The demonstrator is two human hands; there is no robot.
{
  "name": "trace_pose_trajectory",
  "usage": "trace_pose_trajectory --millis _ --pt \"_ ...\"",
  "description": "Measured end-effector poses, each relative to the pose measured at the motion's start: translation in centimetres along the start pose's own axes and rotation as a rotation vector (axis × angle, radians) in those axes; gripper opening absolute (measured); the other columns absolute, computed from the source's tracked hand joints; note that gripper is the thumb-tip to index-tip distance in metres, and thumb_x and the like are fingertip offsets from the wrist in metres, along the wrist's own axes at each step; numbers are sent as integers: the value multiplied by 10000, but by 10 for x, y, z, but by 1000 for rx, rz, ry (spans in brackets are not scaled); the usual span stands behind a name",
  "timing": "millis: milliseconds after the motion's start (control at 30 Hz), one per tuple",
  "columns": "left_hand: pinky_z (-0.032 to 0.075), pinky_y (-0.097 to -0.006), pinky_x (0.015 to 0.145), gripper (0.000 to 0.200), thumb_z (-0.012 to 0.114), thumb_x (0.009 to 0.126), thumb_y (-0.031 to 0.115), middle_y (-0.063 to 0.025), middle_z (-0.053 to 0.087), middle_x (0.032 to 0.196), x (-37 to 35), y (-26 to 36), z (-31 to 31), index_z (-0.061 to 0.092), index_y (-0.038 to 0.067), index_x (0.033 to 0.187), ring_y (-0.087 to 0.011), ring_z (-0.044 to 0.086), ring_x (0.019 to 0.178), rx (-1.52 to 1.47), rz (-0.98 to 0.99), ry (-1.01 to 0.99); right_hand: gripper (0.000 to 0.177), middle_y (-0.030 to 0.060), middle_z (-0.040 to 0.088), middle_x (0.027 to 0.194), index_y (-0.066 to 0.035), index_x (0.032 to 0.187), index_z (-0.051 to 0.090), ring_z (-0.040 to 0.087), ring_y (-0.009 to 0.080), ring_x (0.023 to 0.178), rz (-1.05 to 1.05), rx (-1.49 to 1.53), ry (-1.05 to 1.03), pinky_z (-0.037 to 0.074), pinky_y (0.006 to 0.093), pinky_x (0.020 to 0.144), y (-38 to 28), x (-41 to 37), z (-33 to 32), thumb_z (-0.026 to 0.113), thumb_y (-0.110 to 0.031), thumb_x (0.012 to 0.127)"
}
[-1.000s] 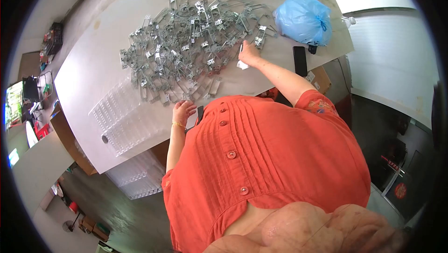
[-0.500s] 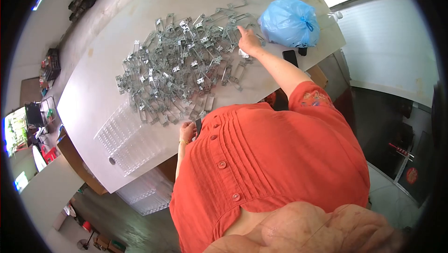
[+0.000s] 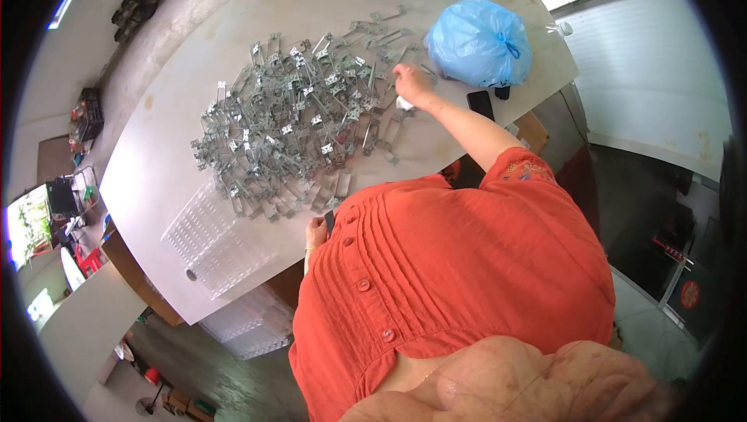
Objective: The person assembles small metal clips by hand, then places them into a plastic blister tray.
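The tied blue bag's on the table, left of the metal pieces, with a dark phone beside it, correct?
Not quite: the head view shows the tied blue bag on the table right of the metal pieces, not left, with the dark phone beside it.

A single camera, worn on the head, is facing forward and steeply down across the near edge of the bench [image 3: 148, 212]. It is sitting close above the red blouse [image 3: 467, 251], while the bench is lying farther off. The lens is taking in a very wide field, bowing the bench's edges and darkening the picture's corners. The view is also tilting: the near edge is slanting upward from the near left corner to the right corner. The left hand [image 3: 315, 233] and right hand [image 3: 412, 86] are both falling inside it; the bench's far part is running out past the top.
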State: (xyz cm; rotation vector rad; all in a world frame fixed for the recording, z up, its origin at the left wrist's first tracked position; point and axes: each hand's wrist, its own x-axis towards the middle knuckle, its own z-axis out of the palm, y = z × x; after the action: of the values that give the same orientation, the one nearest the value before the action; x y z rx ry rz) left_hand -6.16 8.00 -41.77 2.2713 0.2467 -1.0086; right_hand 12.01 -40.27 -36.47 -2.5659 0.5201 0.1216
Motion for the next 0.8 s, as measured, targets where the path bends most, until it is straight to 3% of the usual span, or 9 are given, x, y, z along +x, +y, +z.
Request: trace_pose_trajectory --millis 133,267,367,400,567,700,800 --pt "553 -421 804 389 681 875 343 -247 729 934 4 -7 11 734 -19 1006 -363 725 931 7 4 17 321 155 625 1213 -160 1166 692 653 385 1049 35 -133 -2 540 484 864 23 19 -7 574 -150 867" --pt "556 -430 789 321 666 886 282 -240 730 931 33 -82 63 733 -11 999 -364 725 925 -40 20 119 356 148 644 1189 -210 1182 706 656 363 1064 -39 -161 -232 545 456 882 0 6 -10 551 -158 865" --pt "558 -434 771 275 655 889 242 -234 730 908 33 -92 72 733 -5 983 -370 723 900 -34 2 169 335 144 662 1162 -187 1138 721 662 347 1056 -191 -134 -354 550 452 873 -4 14 -10 542 -154 857" --pt "559 -423 758 269 660 886 246 -228 730 892 25 -83 67 732 0 969 -349 728 873 -29 -19 131 298 137 674 1155 -158 1080 733 659 340 1063 -155 -105 -385 542 463 884 -6 31 -9 543 -156 850" --pt "554 -395 736 286 674 884 268 -218 731 867 -5 -68 71 731 1 972 -306 728 827 -94 -96 148 365 182 666 1168 -158 1206 669 641 372 1107 -94 -31 37 534 470 920 -12 108 -26 549 -173 862" --pt "553 -390 735 306 680 890 289 -224 729 868 -20 -91 88 725 -6 962 -303 728 833 -138 -55 192 435 240 624 1227 -168 1293 617 628 414 1135 -2 -105 -42 524 486 961 -30 159 -25 535 -168 866" --pt "557 -394 759 282 672 900 261 -207 733 901 -48 -60 84 710 1 1003 -320 727 876 -140 -178 202 476 268 605 1257 -177 1329 601 618 434 1152 -3 -237 -177 520 490 974 -32 195 2 531 -167 858"
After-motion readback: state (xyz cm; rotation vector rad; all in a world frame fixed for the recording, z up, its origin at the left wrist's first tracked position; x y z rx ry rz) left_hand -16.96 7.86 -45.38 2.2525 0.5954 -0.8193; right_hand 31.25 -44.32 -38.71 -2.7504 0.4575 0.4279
